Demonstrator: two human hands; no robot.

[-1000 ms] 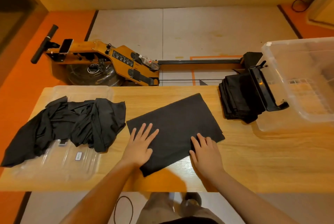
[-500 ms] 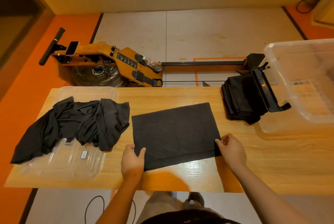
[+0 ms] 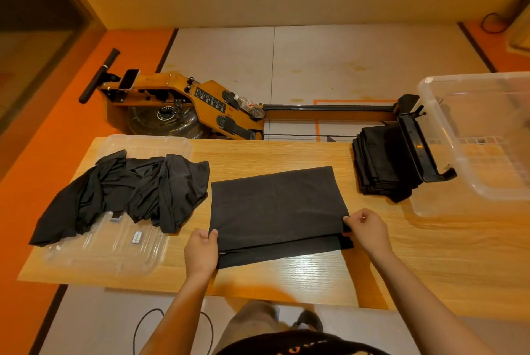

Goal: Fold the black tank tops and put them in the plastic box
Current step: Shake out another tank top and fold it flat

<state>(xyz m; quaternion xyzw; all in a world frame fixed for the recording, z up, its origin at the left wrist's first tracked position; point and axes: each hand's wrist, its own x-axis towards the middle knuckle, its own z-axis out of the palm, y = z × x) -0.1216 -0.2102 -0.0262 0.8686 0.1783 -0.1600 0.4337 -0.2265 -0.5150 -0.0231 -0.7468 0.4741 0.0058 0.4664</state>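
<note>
- Pinching the near-left corner of the black tank top (image 3: 275, 205), the left hand (image 3: 200, 248) has its thumb on top of the fabric and its fingers curled beneath.
- The right hand (image 3: 368, 230) grips the near-right corner of the same garment, fingers curled round the upper layer.
- The tank top lies as a flat rectangle in the middle of the wooden table (image 3: 315, 274). A strip of its lower layer shows along the near edge, beneath the layer that both hands hold.
- A crumpled pile of unfolded tank tops (image 3: 126, 191) sits at the left end of the table, draped over a clear plastic lid (image 3: 114, 251).
- A stack of folded tank tops (image 3: 375, 165) stands at the far right of the table, just beside the plastic box (image 3: 473, 182) and touching the black latch (image 3: 415, 148) on the side of it.
- The plastic box is clear and occupies the table's right end; whether anything lies inside cannot be told.
- Beyond the table, a wooden rowing machine (image 3: 183, 105) stands on the floor, with a water bottle (image 3: 249, 105) and a phone (image 3: 129, 79) resting on it.
- A dark cable (image 3: 137, 329) loops on the floor near the person's feet.
</note>
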